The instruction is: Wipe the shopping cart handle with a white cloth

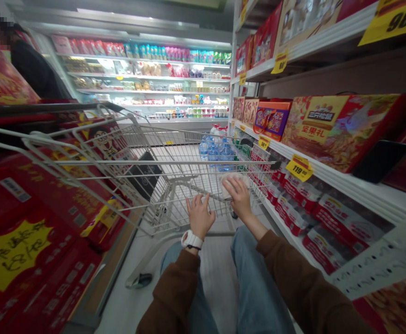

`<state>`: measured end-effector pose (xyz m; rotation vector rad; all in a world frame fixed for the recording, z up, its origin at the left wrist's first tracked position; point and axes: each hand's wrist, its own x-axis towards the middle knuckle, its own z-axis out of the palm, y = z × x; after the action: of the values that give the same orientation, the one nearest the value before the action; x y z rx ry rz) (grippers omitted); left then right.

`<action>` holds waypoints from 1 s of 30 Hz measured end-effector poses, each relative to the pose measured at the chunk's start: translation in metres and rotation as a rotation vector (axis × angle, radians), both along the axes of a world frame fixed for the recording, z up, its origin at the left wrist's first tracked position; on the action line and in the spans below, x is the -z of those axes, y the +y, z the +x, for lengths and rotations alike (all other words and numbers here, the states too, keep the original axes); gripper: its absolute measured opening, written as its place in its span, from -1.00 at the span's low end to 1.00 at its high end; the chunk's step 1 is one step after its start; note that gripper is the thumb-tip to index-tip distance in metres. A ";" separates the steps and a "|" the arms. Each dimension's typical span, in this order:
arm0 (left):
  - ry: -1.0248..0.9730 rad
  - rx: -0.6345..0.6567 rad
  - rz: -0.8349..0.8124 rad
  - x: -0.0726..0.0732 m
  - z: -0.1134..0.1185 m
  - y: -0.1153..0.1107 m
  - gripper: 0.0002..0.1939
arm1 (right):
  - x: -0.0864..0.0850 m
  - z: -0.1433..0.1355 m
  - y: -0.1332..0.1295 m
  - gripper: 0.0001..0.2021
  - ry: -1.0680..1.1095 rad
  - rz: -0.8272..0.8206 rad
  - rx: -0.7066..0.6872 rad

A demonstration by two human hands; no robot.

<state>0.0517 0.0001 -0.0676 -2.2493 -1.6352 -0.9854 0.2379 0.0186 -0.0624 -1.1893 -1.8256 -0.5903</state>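
Observation:
A wire shopping cart [175, 163] stands in front of me, its side facing my knees. My right hand [238, 191] presses a white cloth [226, 189] against the lower wires near the cart's right end. The fingers lie curved over the cloth and cover part of it. To the left, my left hand [200, 215], with a white watch [192, 240] on the wrist, is at the lower wires with its fingers apart. Nothing shows in it. Whether its fingertips touch the wires I cannot tell.
Shelves on the right hold gift boxes [331, 125], a dark phone [380, 160] and wrapped bottle packs [345, 218]. Red boxes [43, 260] are stacked at left. Large water bottles [220, 150] stand beyond the cart, before a lit cooler [147, 76]. A person [36, 65] is at upper left.

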 end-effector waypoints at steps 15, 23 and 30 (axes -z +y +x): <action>0.001 0.025 -0.028 -0.001 0.007 -0.003 -0.34 | 0.027 0.008 -0.001 -0.20 -0.025 -0.053 -0.020; 0.001 0.043 -0.030 0.001 0.009 -0.009 -0.33 | 0.018 0.000 0.008 -0.30 -0.029 0.025 -0.013; -0.001 0.053 -0.037 0.000 0.012 -0.013 -0.32 | 0.036 0.005 -0.012 -0.26 -0.068 -0.037 -0.018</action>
<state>0.0639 -0.0128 -0.0675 -2.3275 -1.6159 -0.9764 0.2426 0.0066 -0.0987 -1.1895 -1.9100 -0.5957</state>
